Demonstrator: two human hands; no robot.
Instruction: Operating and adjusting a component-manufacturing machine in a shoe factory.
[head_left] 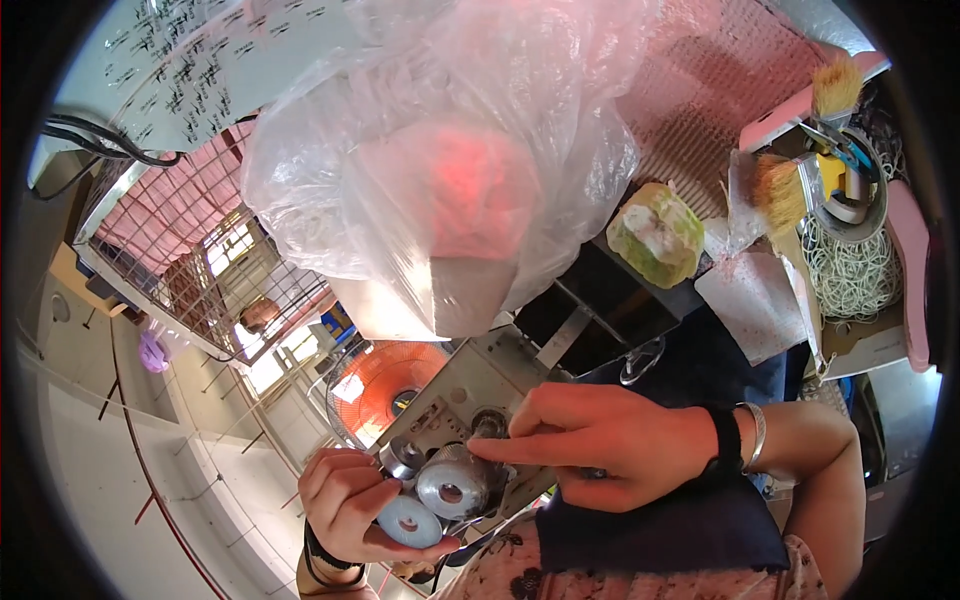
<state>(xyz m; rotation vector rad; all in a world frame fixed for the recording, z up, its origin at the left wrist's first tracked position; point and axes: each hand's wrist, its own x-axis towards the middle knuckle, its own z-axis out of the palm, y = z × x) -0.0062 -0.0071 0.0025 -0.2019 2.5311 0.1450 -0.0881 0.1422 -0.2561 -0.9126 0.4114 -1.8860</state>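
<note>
Low in the middle is a small machine with a grey metal plate (480, 375) and silvery rollers. My left hand (340, 500) is closed round the left side of a pale blue disc with a centre hole (392, 516), its thumb below the disc. Beside the disc sits a larger knurled metal roller (436, 486), also with a hole. A short metal cylinder (402, 456) stands behind them. My right hand (630, 445) reaches in from the right, its index finger stretched out to the top of the knurled roller. The other fingers are partly bent, and no held object shows.
A large clear plastic bag (330, 170) bulges over the far middle. An orange fan (385, 385) and a wire rack (185, 230) stand left. At right are a yellow-green block (655, 235), brushes (780, 195), tape (868, 215) and a box of pale string (850, 275).
</note>
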